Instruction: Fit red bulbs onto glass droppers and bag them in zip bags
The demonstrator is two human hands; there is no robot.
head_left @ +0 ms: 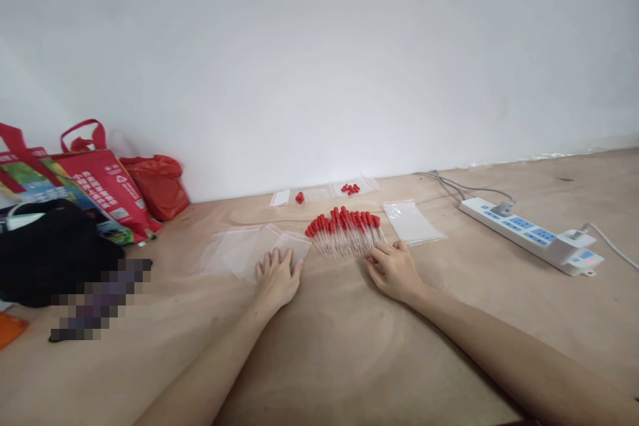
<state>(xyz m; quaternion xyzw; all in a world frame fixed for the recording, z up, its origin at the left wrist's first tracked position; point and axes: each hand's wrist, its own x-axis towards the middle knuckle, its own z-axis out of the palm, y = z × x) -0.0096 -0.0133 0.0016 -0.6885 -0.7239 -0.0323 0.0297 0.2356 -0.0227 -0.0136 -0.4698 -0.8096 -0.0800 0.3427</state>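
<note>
A fanned row of glass droppers [344, 226] with red rubber bulbs lies on the table, bulbs toward the wall and thin clear tips toward me. My left hand [278, 279] rests with spread fingers at the near edge of some flat clear zip bags [239, 249]. Beside the right end of the droppers, my right hand [397, 271] lies palm down, its fingers loosely bent and a little apart. Its fingertips are close to the glass tips; whether they touch is hard to tell. Nothing shows in either hand.
Behind the droppers are more zip bags with loose red bulbs [351, 188] on them. Another clear bag [413, 221] lies right of the row. A white power strip [519, 229] with plugs and cords is at right. Shopping bags [107, 190] and black cloth [54, 246] sit at left.
</note>
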